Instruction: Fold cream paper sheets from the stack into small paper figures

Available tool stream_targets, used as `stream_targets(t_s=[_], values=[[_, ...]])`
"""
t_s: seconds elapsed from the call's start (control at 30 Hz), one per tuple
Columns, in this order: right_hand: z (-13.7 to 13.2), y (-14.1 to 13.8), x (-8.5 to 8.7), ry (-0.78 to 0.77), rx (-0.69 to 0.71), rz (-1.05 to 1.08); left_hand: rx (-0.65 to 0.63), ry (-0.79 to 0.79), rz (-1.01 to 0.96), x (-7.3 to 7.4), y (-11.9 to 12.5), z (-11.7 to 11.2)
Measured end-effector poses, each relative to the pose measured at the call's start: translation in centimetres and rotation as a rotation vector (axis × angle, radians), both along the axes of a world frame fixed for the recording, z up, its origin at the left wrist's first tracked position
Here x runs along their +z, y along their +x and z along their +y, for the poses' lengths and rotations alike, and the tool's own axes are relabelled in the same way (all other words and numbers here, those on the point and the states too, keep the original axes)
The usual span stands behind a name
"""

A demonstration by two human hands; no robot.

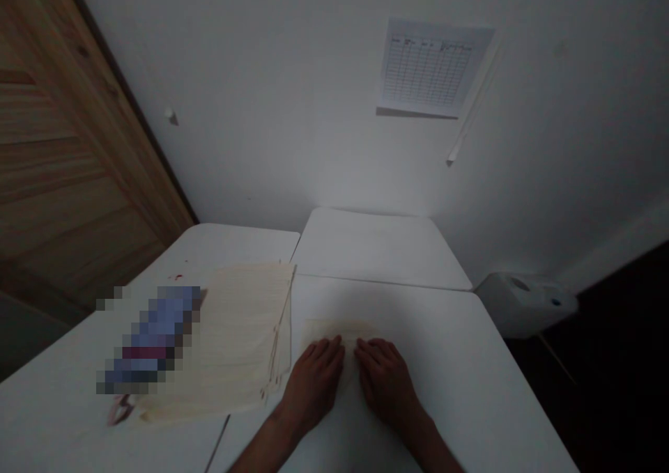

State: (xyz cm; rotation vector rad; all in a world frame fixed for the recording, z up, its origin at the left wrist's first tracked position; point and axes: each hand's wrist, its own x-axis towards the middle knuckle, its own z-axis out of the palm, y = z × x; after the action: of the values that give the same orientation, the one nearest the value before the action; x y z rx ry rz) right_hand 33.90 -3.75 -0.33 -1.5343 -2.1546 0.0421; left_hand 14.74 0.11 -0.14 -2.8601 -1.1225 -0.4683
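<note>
A small thin cream sheet (342, 325) lies on the white table, much the same shade as the tabletop. My left hand (318, 379) is closed at its left part, fingers bent and pressed together. Facing it across a narrow gap, my right hand (385, 379) is closed in the same way on the right part of the sheet. Both thumbs and the sheet's near part are hidden by the hands. To the left of my hands is a stack of larger cream sheets (243, 334) with uneven, frayed-looking right edges; I cannot tell whether they are cloth or paper.
Left of the stack lies a pixelated blue object (157, 337), with a pinkish loop (121, 410) below it. Several white tabletops (381, 246) meet at seams. A printed chart (433, 69) hangs on the wall. A white box-like object (523, 306) stands beyond the right edge; a wooden door (78, 145) is at left.
</note>
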Motion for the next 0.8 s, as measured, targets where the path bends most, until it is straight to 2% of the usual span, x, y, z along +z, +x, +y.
stream_targets(t_s=[0.3, 0.6, 0.8], values=[[1.3, -1.0, -0.2, -0.039, 0.039, 0.066, -0.015, 0.004, -0.084, -0.1, 0.0, 0.1], [1.3, -1.3, 0.9, -0.144, 0.067, 0.024, -0.024, -0.014, -0.212, -0.3, -0.7, 0.4], [1.4, -1.7, 0.7, -0.144, 0.086, -0.036, 0.006, -0.017, -0.201, -0.2, -1.0, 0.1]])
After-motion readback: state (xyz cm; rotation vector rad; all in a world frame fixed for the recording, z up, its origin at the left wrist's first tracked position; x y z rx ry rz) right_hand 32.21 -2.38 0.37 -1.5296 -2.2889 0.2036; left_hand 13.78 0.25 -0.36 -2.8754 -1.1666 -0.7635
